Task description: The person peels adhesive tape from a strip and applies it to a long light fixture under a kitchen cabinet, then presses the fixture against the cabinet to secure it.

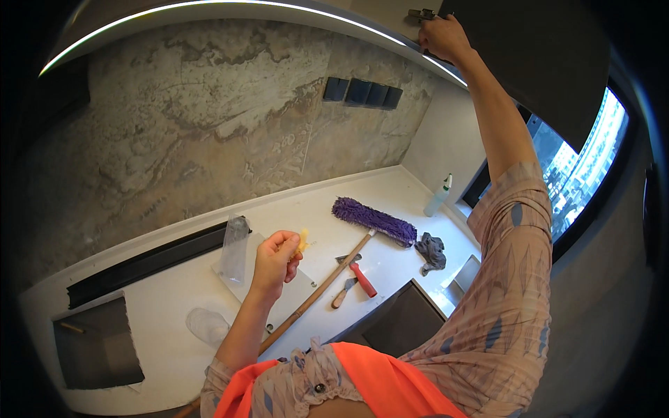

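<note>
My left hand (pixel 277 261) is raised over the white countertop (pixel 167 303), its thumb and fingers pinched on a small crumpled yellowish scrap (pixel 303 241). What the scrap is made of I cannot tell. High at the upper right, my right hand (pixel 444 37) is closed, with curled fingers, at the cabinet's lower edge. Beside those fingers sits a metal hinge (pixel 421 14), and a dark cabinet door (pixel 536 63) stands swung open next to my forearm. Whatever is inside the right hand's grip is hidden.
On the countertop lie a purple fluffy duster mop (pixel 373 221) with a wooden pole, a red-handled scraper (pixel 364 280), a putty knife (pixel 343 294), a grey rag (pixel 431 251) and a black strip (pixel 153 261). A spray bottle (pixel 438 196) stands near the window. A rectangular cutout (pixel 97 341) opens at left.
</note>
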Demonstrator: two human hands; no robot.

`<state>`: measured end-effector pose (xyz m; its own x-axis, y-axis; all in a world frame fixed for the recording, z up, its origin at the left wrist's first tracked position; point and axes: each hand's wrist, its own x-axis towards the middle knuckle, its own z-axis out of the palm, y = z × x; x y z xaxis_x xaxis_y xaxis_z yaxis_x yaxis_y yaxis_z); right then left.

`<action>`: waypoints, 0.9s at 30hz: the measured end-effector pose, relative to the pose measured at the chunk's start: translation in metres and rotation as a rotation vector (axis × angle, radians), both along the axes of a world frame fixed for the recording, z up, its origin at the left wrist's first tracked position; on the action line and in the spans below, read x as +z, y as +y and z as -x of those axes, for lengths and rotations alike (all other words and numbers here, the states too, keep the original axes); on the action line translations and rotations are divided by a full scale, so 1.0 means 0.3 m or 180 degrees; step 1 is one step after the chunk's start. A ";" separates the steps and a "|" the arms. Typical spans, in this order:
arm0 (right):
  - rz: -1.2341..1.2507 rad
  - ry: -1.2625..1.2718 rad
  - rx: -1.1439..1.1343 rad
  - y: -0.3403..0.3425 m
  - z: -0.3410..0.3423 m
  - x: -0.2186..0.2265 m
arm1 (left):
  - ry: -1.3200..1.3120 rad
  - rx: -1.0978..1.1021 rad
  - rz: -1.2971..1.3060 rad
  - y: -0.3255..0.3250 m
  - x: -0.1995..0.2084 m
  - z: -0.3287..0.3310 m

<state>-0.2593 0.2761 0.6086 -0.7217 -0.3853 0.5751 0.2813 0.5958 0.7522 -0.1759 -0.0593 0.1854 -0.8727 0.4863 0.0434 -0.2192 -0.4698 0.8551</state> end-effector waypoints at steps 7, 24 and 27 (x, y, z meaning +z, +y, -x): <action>0.0054 -0.0024 -0.0288 -0.015 0.022 -0.007 | -0.0044 -0.0036 0.0071 0.019 -0.023 0.005; 0.0616 -0.0261 -0.0340 -0.028 0.016 0.054 | -0.0103 0.0021 0.0094 -0.012 -0.049 -0.014; 0.0556 -0.0299 -0.0384 -0.036 0.029 0.054 | -0.0167 0.0067 0.0065 -0.025 -0.059 -0.016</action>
